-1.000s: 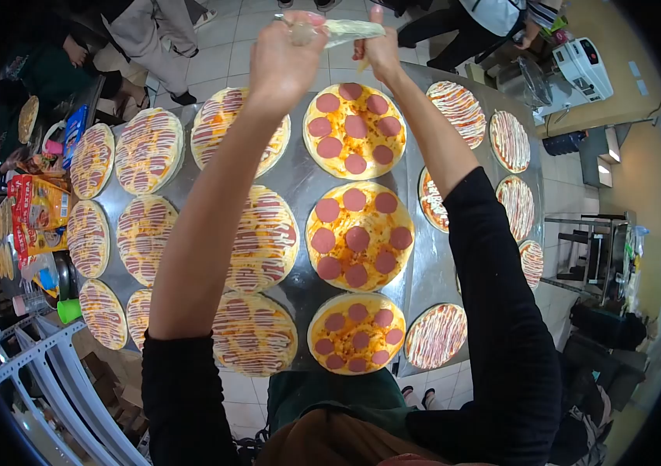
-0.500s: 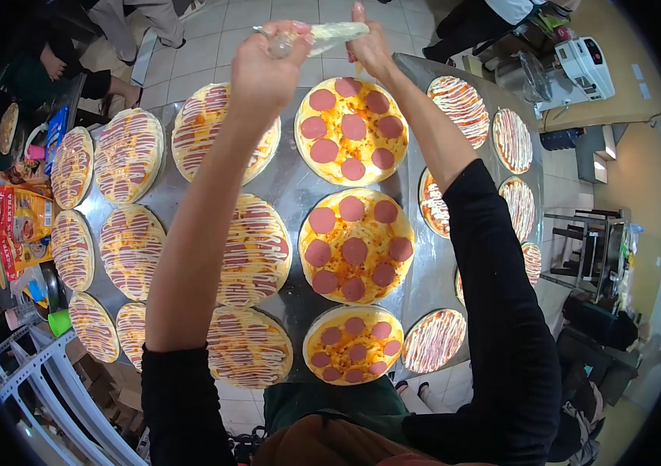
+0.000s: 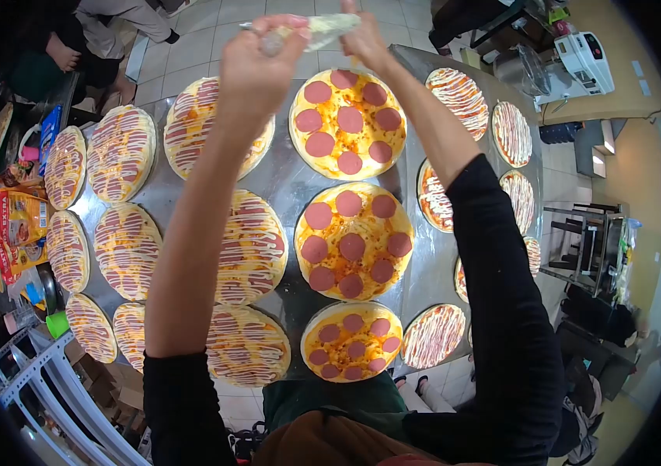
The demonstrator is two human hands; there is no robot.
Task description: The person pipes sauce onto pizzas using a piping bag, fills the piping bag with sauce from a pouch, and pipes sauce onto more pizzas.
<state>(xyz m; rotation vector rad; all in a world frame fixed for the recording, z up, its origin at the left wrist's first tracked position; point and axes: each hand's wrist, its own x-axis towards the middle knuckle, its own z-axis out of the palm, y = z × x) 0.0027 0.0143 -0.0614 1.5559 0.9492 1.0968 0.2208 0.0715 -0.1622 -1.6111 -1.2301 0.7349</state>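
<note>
Above the far edge of the metal table, a clear piping bag (image 3: 329, 31) with pale filling is stretched between my hands. My left hand (image 3: 262, 58) is closed around its gathered end. At the other end of the bag is my right hand (image 3: 363, 40), fingers closed at the tip and partly blurred. Below them lies a pizza with round sausage slices and melted-looking cheese (image 3: 348, 120). A second such pizza (image 3: 354, 245) and a smaller third (image 3: 352, 342) follow in a column toward me, without white stripes.
Striped pizzas (image 3: 122, 154) stand in rows on the left, several under my left forearm. More striped pizzas (image 3: 457, 101) line the right side of the metal table (image 3: 287, 163). A stand mixer (image 3: 583, 66) is at the back right, packaged bags (image 3: 19, 233) at the left.
Both my hands and the piping bag have moved slightly up and left in view. The table and pizzas have shifted a little as the camera moved.
</note>
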